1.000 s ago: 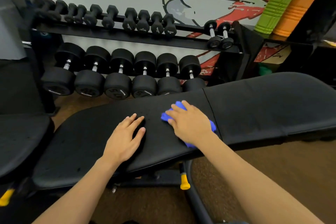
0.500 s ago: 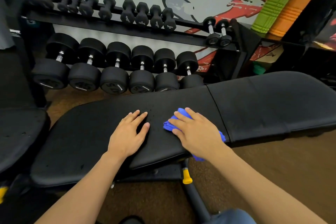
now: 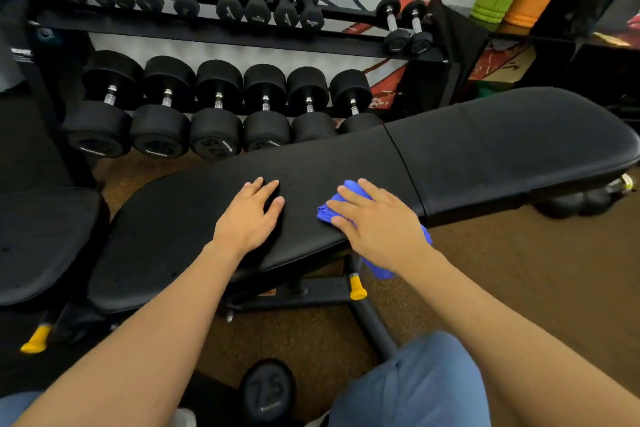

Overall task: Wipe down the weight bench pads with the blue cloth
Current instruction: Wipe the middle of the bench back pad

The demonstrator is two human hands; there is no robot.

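— Where do we have the cloth?

— The blue cloth [image 3: 327, 213] lies bunched on the long pad [image 3: 173, 236], near its front edge and just left of the seam [image 3: 402, 163]. Our right hand [image 3: 377, 222] presses down on it, fingers straight and close together, not curled round it. A tail of it hangs off the edge below our wrist.

— And the other hand?

— Our left hand [image 3: 251, 218] rests palm-down on the same pad, near the cloth, fingers straight and slightly spread, holding nothing.

— So which step are we in?

— Mid-wipe on the long pad, we judge. The next move calls for steady downward pressure while we slide the cloth along this pad, then over the seam to the shorter pad [image 3: 512, 142], which neither hand touches.

— What can't we make out?

— Most of the cloth sits under our palm, so its folding is hidden. Whether the black surface is damp or clean, we cannot tell. The second bench [image 3: 41, 236] at the left is cut off by the frame.
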